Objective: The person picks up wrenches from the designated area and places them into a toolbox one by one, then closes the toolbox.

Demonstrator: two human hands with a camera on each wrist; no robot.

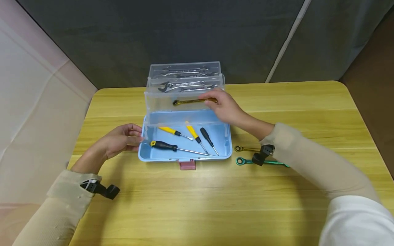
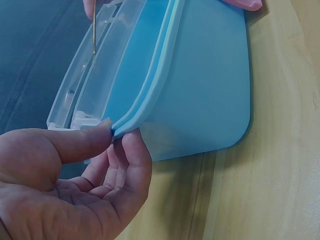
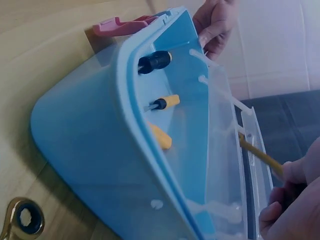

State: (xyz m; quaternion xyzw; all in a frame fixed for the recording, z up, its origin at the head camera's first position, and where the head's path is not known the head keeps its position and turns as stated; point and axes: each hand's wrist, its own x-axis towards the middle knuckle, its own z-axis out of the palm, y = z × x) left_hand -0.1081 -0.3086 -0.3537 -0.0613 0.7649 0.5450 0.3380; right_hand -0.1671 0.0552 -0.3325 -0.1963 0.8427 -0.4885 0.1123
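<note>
My right hand point(image 1: 226, 106) grips a gold ratchet wrench point(image 1: 191, 101) by one end, its ring end pointing left. The wrench is held over the lowest clear tray point(image 1: 160, 102) of a blue toolbox point(image 1: 160, 160), whose stepped trays are folded out at the back. At the box's left edge my left hand point(image 1: 121, 140) pinches the rim; the left wrist view shows the thumb point(image 2: 90, 140) on top and a finger below. Inside the box lie a long black screwdriver point(image 1: 164, 146), a small black one point(image 1: 206, 134) and two yellow-handled screwdrivers point(image 1: 193, 131).
Several silver wrenches point(image 1: 184, 85) lie in the upper trays. On the table right of the box, under my right forearm, are another gold ratchet wrench point(image 1: 243, 149) and a green one point(image 1: 243, 161). A pink latch point(image 1: 187, 165) hangs at the box front. Behind the table hangs dark cloth point(image 1: 184, 34).
</note>
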